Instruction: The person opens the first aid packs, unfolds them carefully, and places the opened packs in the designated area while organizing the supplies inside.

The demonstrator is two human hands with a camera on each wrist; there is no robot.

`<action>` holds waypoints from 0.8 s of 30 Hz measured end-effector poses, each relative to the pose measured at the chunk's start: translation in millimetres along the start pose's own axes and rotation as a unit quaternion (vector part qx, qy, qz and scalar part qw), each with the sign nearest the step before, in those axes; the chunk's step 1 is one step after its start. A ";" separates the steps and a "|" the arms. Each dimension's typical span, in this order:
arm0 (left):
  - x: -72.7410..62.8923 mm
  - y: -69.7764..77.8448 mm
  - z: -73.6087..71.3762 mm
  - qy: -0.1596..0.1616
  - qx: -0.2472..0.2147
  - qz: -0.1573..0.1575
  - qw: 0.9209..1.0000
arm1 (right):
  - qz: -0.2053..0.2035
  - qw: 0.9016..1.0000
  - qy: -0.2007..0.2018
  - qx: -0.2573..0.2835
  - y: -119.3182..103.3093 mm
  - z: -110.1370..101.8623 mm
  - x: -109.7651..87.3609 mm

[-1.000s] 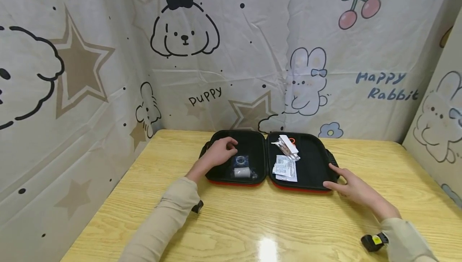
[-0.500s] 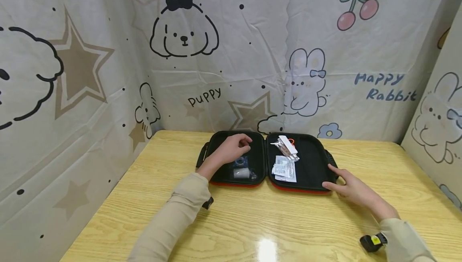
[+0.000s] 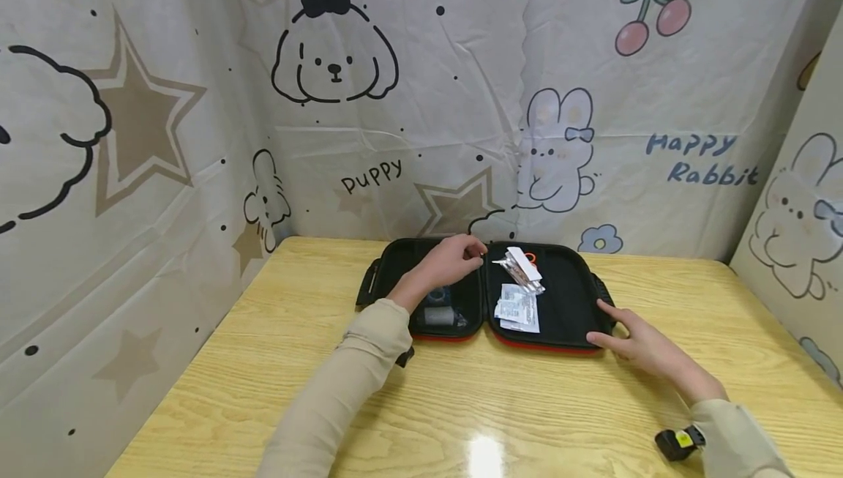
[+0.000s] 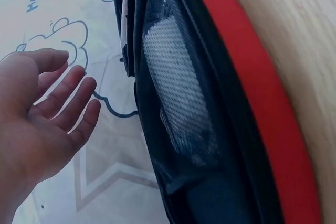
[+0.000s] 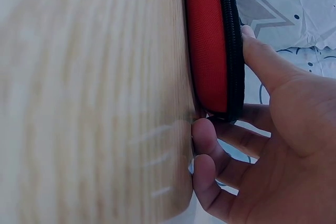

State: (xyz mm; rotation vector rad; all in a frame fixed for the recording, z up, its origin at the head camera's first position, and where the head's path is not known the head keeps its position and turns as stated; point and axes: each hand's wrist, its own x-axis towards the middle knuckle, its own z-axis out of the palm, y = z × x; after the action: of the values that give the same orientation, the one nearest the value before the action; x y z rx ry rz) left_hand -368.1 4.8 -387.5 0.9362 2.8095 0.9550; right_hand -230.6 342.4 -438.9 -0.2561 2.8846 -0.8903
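A red-and-black zippered case (image 3: 566, 302) lies spread out flat on the table. Over its left half hovers my left hand (image 3: 448, 266), fingers loosely bent and nothing in them, near the hinge. The left wrist view shows that hand (image 4: 52, 103) apart from the case and a white roll (image 4: 176, 72) behind mesh. At the right edge, my right hand (image 3: 648, 346) holds the rim; in the right wrist view its thumb (image 5: 262, 59) rests on the zipper edge, with curled fingers around the side. White sachets (image 3: 519, 310) and a packet of thin sticks (image 3: 523, 273) sit in the right half.
An orange loop (image 3: 530, 258) shows behind the stick packet. Black handles stand out at both ends of the case, the left one (image 3: 369, 284) in plain view. The wooden table (image 3: 527, 405) runs back to a printed cloth (image 3: 408, 83).
My left hand has moved rightward across the left half of the case, from its left side to near the hinge. The right hand stays at the right rim.
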 end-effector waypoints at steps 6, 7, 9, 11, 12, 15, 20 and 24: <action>9.2 6.6 8.5 -0.004 0.026 0.011 1.000 | 0.000 1.000 0.006 -0.006 0.0 1.6 1.1; 10.7 7.3 10.7 -0.005 0.031 0.012 0.999 | 0.000 1.000 0.008 -0.007 0.1 1.7 1.0; 13.5 8.1 15.2 -0.006 0.044 0.011 0.999 | -0.004 1.000 0.011 -0.008 0.2 2.1 1.0; 17.6 10.0 20.0 -0.005 0.056 0.014 0.998 | -0.010 1.000 0.015 -0.008 0.8 1.4 0.3; 19.3 11.1 22.2 -0.006 0.058 0.013 0.998 | -0.010 1.000 0.015 -0.007 1.2 1.3 0.0; 23.4 13.6 28.2 -0.013 0.067 0.008 0.998 | -0.011 1.000 0.017 -0.008 2.3 1.8 -1.0; 27.7 16.0 35.3 -0.020 0.095 0.012 0.995 | -0.012 1.000 0.019 -0.008 3.3 1.6 -2.5; 31.1 17.6 39.1 -0.014 0.113 0.021 0.993 | -0.018 0.999 0.023 -0.011 4.2 0.9 -2.4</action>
State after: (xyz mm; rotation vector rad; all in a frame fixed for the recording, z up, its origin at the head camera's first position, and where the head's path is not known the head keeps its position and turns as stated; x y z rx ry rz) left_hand -375.9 54.3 -404.4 1.0268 2.9287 0.6302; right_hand -228.6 345.9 -441.9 -0.2956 2.9430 -0.8823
